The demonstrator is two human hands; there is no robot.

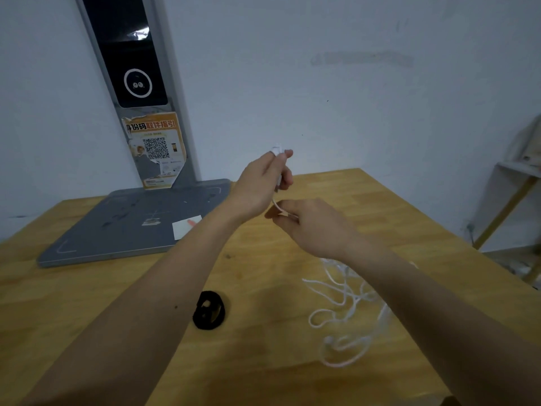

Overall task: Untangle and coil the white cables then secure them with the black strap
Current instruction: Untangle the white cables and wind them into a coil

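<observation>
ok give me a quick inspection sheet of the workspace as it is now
surface: wooden table, bare wood around the items
job's things: white cables in a loose tangle at right; black strap lying apart, untouched
clutter: grey scanner base at back left with a paper slip on it
grippers: left hand pinches a white plug end raised above the table; right hand pinches the cable just below it
cables: one strand runs between the hands, rest uncoiled
surroundings: white wall; scanner post with a QR sticker; shelf at right
</observation>
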